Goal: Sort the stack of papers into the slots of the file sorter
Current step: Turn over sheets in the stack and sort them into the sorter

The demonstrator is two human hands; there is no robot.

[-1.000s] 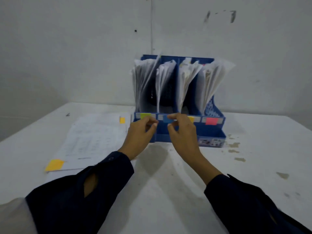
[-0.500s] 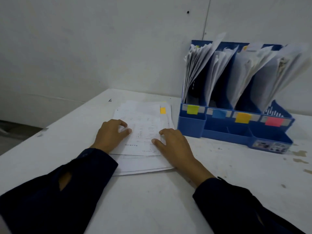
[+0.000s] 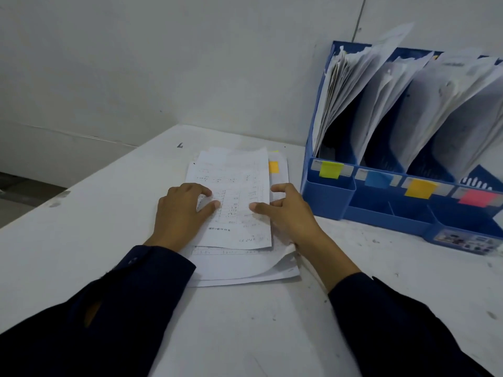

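Note:
A loose stack of printed papers (image 3: 239, 265) lies flat on the white table, with an orange sticky tab (image 3: 273, 167) poking out at its far right. My left hand (image 3: 179, 213) rests on the left edge of the top sheet (image 3: 236, 183), fingertips and thumb pressing it down. My right hand (image 3: 288, 213) pinches that sheet's right edge, thumb on top and fingers beside and under it. The blue file sorter (image 3: 326, 197) stands to the right, its slots packed with upright papers and labelled with a yellow-green tab (image 3: 330, 169), blue tab (image 3: 377, 179), orange tab (image 3: 420, 188) and pink tab (image 3: 477, 198).
The white table (image 3: 109, 213) meets a grey wall behind, and its left edge drops to the floor. Low front trays of the sorter face me. The stack's near right corner curls up beside my right wrist.
Both hands left the sorter's front and came down onto the paper stack at its left. My view turned left, and since half a second ago my right thumb slid onto the top sheet.

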